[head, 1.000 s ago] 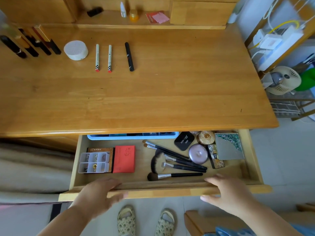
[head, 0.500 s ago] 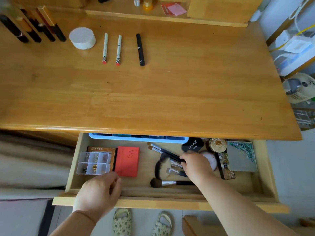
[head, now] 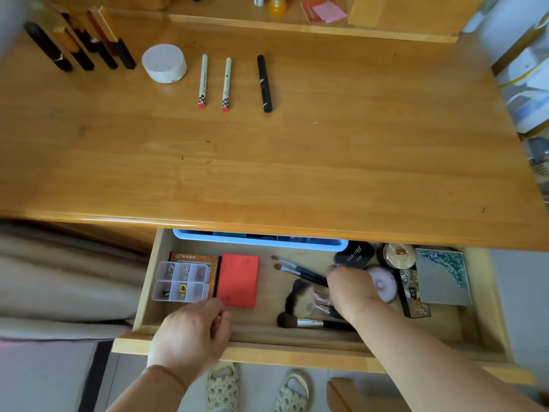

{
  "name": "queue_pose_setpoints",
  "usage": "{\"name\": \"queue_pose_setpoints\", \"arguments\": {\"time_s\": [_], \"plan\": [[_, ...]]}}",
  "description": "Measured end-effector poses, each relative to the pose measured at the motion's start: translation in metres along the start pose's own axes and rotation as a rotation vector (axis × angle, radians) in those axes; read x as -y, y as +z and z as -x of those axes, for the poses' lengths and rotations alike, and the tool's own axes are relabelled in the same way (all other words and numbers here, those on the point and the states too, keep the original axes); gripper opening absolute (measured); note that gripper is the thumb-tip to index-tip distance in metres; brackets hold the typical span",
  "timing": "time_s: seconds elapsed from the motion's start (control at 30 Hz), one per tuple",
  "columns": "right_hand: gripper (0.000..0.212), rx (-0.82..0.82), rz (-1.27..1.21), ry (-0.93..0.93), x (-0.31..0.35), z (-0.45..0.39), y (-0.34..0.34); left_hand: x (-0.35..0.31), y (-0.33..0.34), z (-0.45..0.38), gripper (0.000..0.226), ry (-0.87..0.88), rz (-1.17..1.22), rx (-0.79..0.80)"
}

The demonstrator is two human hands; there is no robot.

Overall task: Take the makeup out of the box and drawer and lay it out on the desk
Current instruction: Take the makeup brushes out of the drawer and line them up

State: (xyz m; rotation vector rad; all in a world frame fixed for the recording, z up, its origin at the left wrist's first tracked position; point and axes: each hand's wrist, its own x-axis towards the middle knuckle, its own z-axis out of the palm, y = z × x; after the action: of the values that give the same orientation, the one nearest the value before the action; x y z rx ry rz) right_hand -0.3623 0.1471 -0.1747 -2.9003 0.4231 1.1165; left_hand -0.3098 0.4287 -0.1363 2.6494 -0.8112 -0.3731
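Note:
The drawer (head: 297, 355) stands pulled out under the desk (head: 297, 173). Inside lie a red palette (head: 237, 281), two thin brushes (head: 289, 267), a fluffy brush (head: 300, 295), another brush (head: 297, 322), a black compact (head: 353, 254), a pink round compact (head: 384, 283), a gold round case (head: 398, 255) and a glittery grey palette (head: 439, 278). My right hand (head: 350, 289) reaches down onto the brush handles, its fingertips hidden. My left hand (head: 190, 331) hooks over the drawer front beside the red palette. On the desk lie several lipsticks (head: 80, 43), a white jar (head: 164, 63), two white pencils (head: 203, 81) and a black tube (head: 264, 83).
A clear compartment box (head: 181, 282) and a blue tray (head: 258, 240) also sit in the drawer. A back shelf holds an orange bottle (head: 277, 5) and pink notes (head: 329, 11). Slippers (head: 222, 388) are on the floor below; a wire rack with white devices stands at the right.
My right hand left the drawer front and reached into the drawer onto the brushes. The left hand stayed at the front edge. The view tilted down and closer.

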Motion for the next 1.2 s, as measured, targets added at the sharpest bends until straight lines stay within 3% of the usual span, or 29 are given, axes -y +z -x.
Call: {"name": "queue_pose_setpoints", "arguments": {"time_s": [0.1, 0.4, 0.57, 0.77, 1.0, 1.03, 1.13, 1.2], "plan": [[0.042, -0.009, 0.024, -0.036, 0.003, -0.003, 0.000, 0.000, 0.000, 0.001, 0.029, -0.010, 0.008, 0.015], [0.037, 0.041, 0.073, -0.079, 0.001, -0.002, -0.009, 0.000, -0.001, 0.000, 0.027, -0.018, 0.019, 0.024], [0.040, 0.007, -0.027, -0.137, -0.013, 0.004, -0.004, 0.002, 0.000, 0.000, 0.026, -0.020, 0.014, 0.028], [0.018, -0.107, -0.139, -0.215, -0.035, 0.049, -0.009, 0.001, 0.000, 0.002, 0.019, -0.050, 0.036, 0.072], [0.024, -0.379, -0.487, -0.181, 0.001, 0.087, -0.063, -0.004, -0.009, -0.001, 0.008, -0.068, 0.212, 0.129], [0.026, -0.379, -0.550, -0.167, 0.012, 0.086, -0.074, -0.007, -0.013, -0.003, 0.005, -0.079, 0.268, 0.123], [0.025, -0.323, -0.780, -0.166, 0.049, 0.074, -0.111, -0.016, -0.040, -0.021, 0.029, -0.138, 0.486, 0.018], [0.024, -0.234, -0.959, -0.181, 0.078, 0.061, -0.137, -0.013, -0.068, -0.043, 0.033, -0.212, 0.644, -0.100]]}}
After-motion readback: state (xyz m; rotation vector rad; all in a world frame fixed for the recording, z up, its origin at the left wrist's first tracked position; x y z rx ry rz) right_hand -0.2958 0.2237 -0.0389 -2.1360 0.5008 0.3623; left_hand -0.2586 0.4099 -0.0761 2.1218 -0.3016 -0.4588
